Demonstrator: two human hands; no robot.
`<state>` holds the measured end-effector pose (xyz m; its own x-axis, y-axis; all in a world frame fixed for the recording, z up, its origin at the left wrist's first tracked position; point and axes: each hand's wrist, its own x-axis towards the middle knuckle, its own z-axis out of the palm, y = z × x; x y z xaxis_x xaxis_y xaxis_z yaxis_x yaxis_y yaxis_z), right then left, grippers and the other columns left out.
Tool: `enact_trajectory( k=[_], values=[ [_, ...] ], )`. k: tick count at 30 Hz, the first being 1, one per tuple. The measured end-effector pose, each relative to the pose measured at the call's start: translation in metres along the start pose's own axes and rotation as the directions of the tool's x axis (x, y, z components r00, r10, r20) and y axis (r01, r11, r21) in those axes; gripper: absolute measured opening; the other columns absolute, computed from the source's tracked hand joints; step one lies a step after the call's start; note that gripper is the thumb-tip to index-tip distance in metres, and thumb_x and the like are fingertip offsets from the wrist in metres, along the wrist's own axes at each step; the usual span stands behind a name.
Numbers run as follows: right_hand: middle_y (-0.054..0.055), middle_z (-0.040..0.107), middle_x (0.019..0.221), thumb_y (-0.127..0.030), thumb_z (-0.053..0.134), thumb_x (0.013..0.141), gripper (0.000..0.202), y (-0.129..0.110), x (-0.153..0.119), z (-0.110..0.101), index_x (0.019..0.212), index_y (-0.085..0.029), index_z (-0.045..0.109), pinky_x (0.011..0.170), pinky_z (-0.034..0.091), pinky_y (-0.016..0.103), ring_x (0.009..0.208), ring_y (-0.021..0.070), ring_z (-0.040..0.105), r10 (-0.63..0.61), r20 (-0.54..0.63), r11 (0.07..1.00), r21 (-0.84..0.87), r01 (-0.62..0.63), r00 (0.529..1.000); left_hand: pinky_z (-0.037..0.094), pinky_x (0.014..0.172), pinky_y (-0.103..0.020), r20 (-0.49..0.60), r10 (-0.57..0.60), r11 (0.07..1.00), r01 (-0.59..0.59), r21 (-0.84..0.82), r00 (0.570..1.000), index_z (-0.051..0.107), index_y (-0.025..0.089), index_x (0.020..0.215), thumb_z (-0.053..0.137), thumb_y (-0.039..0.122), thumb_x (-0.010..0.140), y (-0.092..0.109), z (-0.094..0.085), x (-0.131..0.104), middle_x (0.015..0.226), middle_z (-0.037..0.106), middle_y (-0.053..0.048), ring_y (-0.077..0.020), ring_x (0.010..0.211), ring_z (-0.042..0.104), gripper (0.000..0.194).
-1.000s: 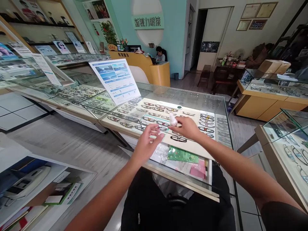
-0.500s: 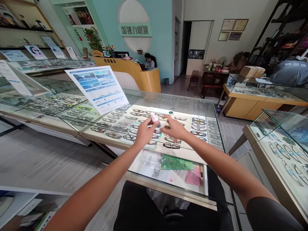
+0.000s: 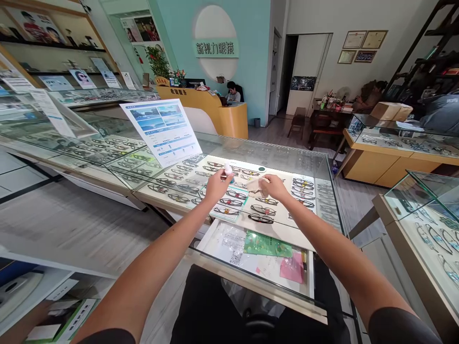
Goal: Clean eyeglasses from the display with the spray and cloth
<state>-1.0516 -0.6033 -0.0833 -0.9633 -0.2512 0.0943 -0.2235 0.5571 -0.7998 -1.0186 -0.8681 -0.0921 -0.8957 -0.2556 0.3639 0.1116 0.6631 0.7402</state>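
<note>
My left hand (image 3: pixel 218 185) is closed around a small bottle (image 3: pixel 228 170) with a whitish-pink top, held upright above the glass counter. To its right, my right hand (image 3: pixel 275 187) pinches a clear, thin piece (image 3: pixel 255 187) that looks like plastic; its exact kind I cannot make out. A gap separates the two hands. Beneath them, rows of eyeglasses (image 3: pixel 261 218) lie in the display case (image 3: pixel 283 224), some on a teal-edged tray (image 3: pixel 226 217).
In front of me a drawer (image 3: pixel 311 282) stands open with a green packet (image 3: pixel 267 243) and a pink paper (image 3: pixel 292 267) in it. A printed sign (image 3: pixel 163 131) leans on the counter at left. A person (image 3: pixel 234 93) sits behind the yellow desk (image 3: pixel 234 119).
My right hand has moved right, away from the bottle, and the clear piece now shows in its fingers. My left hand still holds the bottle. The camera view has turned slightly left.
</note>
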Motion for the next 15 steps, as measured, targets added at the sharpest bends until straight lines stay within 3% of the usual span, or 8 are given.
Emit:
enact_trajectory(
  k=[4,6,9,12,13,15],
  values=[
    [0.006,0.079,0.103,-0.034,0.06,0.102,0.02,0.003,-0.001,-0.01,0.11,-0.022,0.074,0.08,0.049,0.032,0.093,0.0231,0.07,0.002,-0.028,0.996,-0.087,-0.004,1.0,0.048,0.08,-0.034,0.028,0.01,0.999,-0.011,0.04,1.0,0.065,0.024,0.098,0.061,0.061,0.095,0.001,0.001,0.0,0.105,0.081,-0.008,-0.0269,0.096,0.074,0.037],
    [0.008,0.078,0.108,-0.035,0.062,0.102,0.022,0.005,-0.004,-0.018,0.116,-0.021,0.072,0.081,0.05,0.033,0.093,0.0237,0.069,-0.002,-0.031,0.99,-0.139,-0.003,1.0,0.049,0.083,-0.034,0.049,-0.009,1.0,0.008,0.007,0.999,0.063,0.024,0.106,0.063,0.059,0.095,0.002,0.002,-0.002,0.111,0.08,-0.009,-0.026,0.096,0.073,0.037],
    [0.01,0.073,0.121,-0.037,0.068,0.101,0.025,0.008,-0.012,-0.034,0.119,-0.02,0.07,0.088,0.05,0.036,0.1,0.0247,0.067,-0.056,-0.028,0.976,-0.214,0.049,0.998,0.052,0.098,-0.041,-0.099,-0.021,1.0,0.021,0.0,0.995,0.055,0.019,0.131,0.071,0.052,0.09,0.006,0.002,-0.013,0.139,0.067,-0.019,-0.0288,0.114,0.069,0.054],
    [0.01,0.068,0.129,-0.038,0.074,0.099,0.024,0.012,-0.021,-0.053,0.116,-0.022,0.073,0.098,0.048,0.038,0.116,0.0274,0.064,-0.186,0.033,0.935,-0.301,0.188,0.982,0.043,0.116,-0.052,-0.336,0.151,0.982,-0.101,0.161,0.93,0.049,0.015,0.139,0.074,0.041,0.089,0.018,0.0,-0.035,0.148,0.053,-0.026,-0.0361,0.137,0.053,0.061],
    [0.01,0.068,0.127,-0.038,0.074,0.099,0.021,0.014,-0.023,-0.059,0.114,-0.023,0.074,0.1,0.048,0.039,0.118,0.0283,0.063,-0.238,0.083,0.909,-0.333,0.252,0.968,0.041,0.117,-0.054,-0.328,0.238,0.96,-0.171,0.221,0.914,0.05,0.015,0.137,0.072,0.038,0.091,0.024,-0.001,-0.044,0.144,0.054,-0.025,-0.0369,0.137,0.051,0.055],
    [0.01,0.068,0.124,-0.038,0.076,0.099,0.019,0.019,-0.027,-0.067,0.111,-0.023,0.077,0.102,0.047,0.04,0.12,0.0297,0.062,-0.315,0.192,0.851,-0.376,0.366,0.93,0.044,0.111,-0.05,-0.124,0.408,0.89,-0.364,0.275,0.904,0.056,0.017,0.128,0.063,0.034,0.099,0.039,0.0,-0.06,0.13,0.063,-0.019,-0.0341,0.126,0.058,0.034]
  ],
)
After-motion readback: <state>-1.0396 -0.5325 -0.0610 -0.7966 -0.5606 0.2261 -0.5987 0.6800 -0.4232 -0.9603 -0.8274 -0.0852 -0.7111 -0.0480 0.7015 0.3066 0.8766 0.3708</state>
